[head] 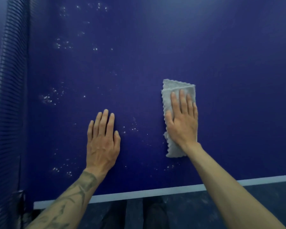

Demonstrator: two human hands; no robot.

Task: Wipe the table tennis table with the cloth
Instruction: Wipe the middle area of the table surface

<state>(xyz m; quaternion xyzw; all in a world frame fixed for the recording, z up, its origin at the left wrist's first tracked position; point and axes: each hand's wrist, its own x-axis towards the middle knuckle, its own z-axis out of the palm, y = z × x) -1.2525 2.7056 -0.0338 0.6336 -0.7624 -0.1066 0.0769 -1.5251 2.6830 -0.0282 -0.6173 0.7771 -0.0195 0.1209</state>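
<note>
The dark blue table tennis table [155,55] fills the view, with a white line along its near edge. A folded grey cloth [169,96] lies flat on it right of centre. My right hand [182,119] presses down on the cloth with straight fingers. My left hand [102,141] rests flat on the bare table surface to the left, fingers straight and together. White specks [63,45] dot the left half of the table and the space between my hands.
The dark net [8,80] runs along the left side of the table. Below the near edge [139,193] the dark floor [221,209] shows, with my feet dimly seen there.
</note>
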